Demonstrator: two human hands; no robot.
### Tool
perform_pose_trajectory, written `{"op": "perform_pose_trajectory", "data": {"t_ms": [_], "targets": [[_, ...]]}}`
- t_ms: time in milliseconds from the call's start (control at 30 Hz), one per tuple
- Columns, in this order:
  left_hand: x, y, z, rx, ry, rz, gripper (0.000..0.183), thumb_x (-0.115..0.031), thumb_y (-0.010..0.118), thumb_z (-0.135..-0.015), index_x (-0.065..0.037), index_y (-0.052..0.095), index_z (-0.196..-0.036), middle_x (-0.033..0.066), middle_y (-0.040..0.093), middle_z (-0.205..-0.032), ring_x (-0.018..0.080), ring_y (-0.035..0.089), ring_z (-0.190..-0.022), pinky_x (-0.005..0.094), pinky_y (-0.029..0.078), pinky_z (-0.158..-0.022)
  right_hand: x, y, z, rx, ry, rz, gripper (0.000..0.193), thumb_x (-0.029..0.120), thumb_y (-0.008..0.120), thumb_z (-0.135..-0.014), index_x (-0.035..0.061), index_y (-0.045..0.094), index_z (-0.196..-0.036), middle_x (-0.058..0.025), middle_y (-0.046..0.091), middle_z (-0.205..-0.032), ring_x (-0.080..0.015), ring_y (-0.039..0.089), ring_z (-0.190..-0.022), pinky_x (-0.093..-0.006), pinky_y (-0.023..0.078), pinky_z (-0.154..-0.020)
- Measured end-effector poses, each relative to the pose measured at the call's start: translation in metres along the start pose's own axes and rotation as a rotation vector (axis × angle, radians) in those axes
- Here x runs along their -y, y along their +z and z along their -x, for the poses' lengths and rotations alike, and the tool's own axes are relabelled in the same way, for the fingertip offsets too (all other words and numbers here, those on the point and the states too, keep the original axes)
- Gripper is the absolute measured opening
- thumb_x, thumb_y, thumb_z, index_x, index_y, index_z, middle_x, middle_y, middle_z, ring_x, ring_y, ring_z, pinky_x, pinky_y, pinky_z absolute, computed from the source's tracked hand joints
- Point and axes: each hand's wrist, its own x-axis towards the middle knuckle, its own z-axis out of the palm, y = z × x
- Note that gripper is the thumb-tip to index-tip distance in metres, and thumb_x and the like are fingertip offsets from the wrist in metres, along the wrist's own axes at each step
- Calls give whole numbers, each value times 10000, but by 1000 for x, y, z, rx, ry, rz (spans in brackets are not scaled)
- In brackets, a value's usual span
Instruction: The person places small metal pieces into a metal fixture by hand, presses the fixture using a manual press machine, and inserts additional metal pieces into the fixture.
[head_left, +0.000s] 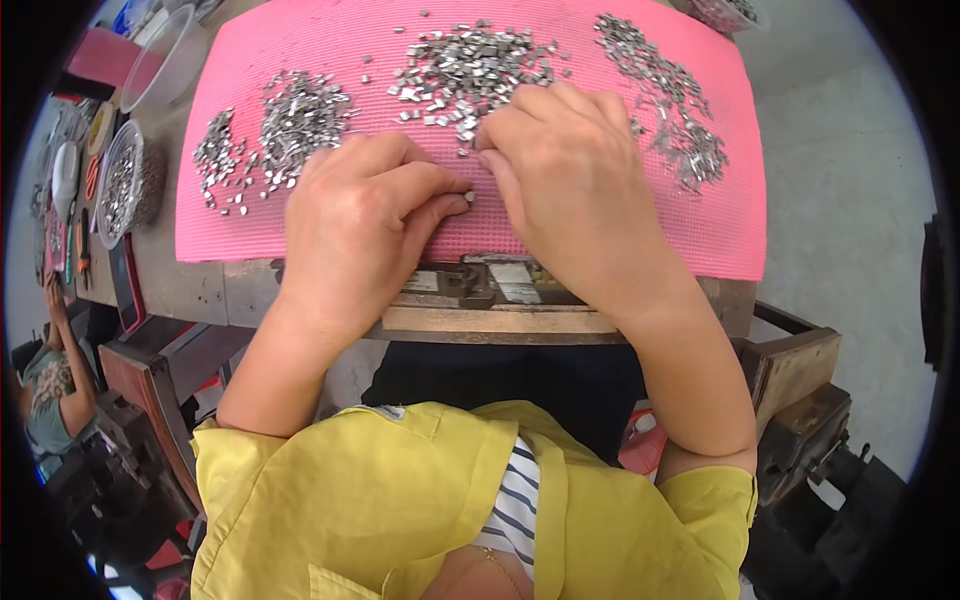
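A pink ribbed mat (600,120) lies before me with several piles of small silver metal pieces on it. My left hand (352,215) pinches one small metal piece (470,197) between thumb and index finger, just above the near part of the mat. My right hand (575,180) is beside the near edge of the middle pile (465,70). Its thumb and fingers are pressed together, and whatever is between them is hidden. A looser heap (305,115) lies beyond my left hand, next to a smaller one (215,150).
A long heap of pieces (655,80) stretches along the mat's right side. Left of the mat stand a clear tub of metal pieces (120,185) and another clear container (165,60), near various tools. A metal fitting (470,283) sits at the bench's front edge. Another person (60,385) is at far left.
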Motion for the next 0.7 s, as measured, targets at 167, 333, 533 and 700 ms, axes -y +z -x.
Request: {"op": "perform_pose_trajectory", "data": {"t_ms": [167,333,533,700], "targets": [[0,-8,-4,64,84,-94,90,-116,813,-763,-100,760,-833,26,664,-800,252,643,-785,389,484,-712,-6,-36,20,37,128,-136,64,26,639,-824,61,661,-872,-96,653,-869,-305,619,-886,-415,422,-834],[-7,-11,-11,130,137,-142,146,-39,816,-738,-66,773,-875,61,700,-828,259,670,-782,350,497,-715,-17,-75,68,115,282,-247,94,-5,640,-860,57,629,-930,-113,643,-900,-331,608,-888,-428,427,-831],[-45,4,-8,41,166,64,148,-27,825,-734,-40,761,-866,83,727,-860,258,680,-791,356,490,-733,-5,-83,102,77,254,-125,116,-22,650,-878,32,662,-980,-104,673,-921,-313,633,-843,-399,467,-785],[-71,34,1,42,240,97,223,-35,832,-712,-80,760,-918,46,722,-908,228,657,-792,355,433,-717,1,-71,107,-2,163,49,241,-17,701,-746,12,680,-985,-101,688,-948,-299,656,-842,-418,484,-770]]}}
